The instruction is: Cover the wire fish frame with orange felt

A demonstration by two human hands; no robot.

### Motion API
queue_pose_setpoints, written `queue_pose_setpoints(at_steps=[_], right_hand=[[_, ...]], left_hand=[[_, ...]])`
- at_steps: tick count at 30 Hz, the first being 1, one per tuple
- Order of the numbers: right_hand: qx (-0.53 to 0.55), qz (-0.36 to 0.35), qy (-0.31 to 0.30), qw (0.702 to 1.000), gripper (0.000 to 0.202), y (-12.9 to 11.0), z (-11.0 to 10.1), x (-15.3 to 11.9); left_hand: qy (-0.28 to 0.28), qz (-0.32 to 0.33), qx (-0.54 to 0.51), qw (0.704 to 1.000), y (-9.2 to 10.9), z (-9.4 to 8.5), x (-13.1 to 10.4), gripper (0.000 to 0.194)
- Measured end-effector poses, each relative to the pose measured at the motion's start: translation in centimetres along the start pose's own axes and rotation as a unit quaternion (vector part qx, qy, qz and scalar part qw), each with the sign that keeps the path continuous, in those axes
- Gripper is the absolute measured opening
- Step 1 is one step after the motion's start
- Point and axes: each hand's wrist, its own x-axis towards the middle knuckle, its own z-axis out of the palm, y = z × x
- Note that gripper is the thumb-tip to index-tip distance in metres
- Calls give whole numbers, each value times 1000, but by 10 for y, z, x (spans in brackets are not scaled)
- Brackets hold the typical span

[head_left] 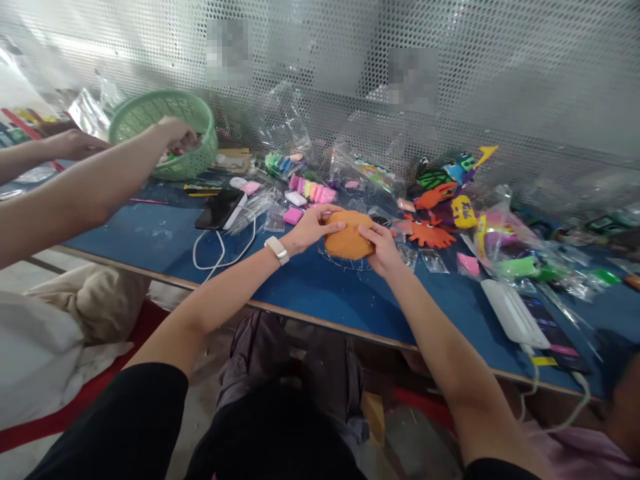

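Note:
Just above the blue table (310,287), an orange rounded piece (350,241) is held between both hands. My left hand (313,228) grips its left side, the thumb lying on top. On the right side, my right hand (383,248) holds it with the thumb pressed on the upper surface. A wire mesh frame (345,264) shows beneath the orange piece; how far it reaches under is hidden. Close to my left hand sits a pink block (293,215). An orange crab-like figure (431,233) lies to the right of my right hand.
At the left, a person's hand (177,133) reaches into a green basket (203,157). A black phone (219,210) with a white cable lies left of centre. A white power bank (514,313) is at the right. Coloured clay and plastic bags line the back beside a perforated metal panel (320,40).

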Motion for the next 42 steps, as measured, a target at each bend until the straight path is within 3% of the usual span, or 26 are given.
queue_pose_setpoints(at_steps=[9, 17, 23, 30, 38, 42], right_hand=[[9, -15, 20, 1000, 66, 5, -1, 0], [-10, -25, 10, 1000, 60, 4, 1, -1], [-6, -19, 12, 1000, 62, 5, 0, 1], [22, -12, 8, 1000, 60, 1, 0, 0], [-7, 10, -42, 999, 65, -2, 2, -7], [1, 20, -46, 999, 67, -1, 6, -6]], left_hand=[[-6, -11, -20, 1000, 3, 3, -4, 75], [-8, -14, 13, 1000, 6, 1, -5, 79], [18, -28, 2, 999, 8, 3, -5, 79], [-27, -81, -54, 995, 6, 4, -8, 84], [-75, -86, -33, 993, 18, 6, -13, 69], [-63, -82, -36, 994, 19, 6, -13, 65]])
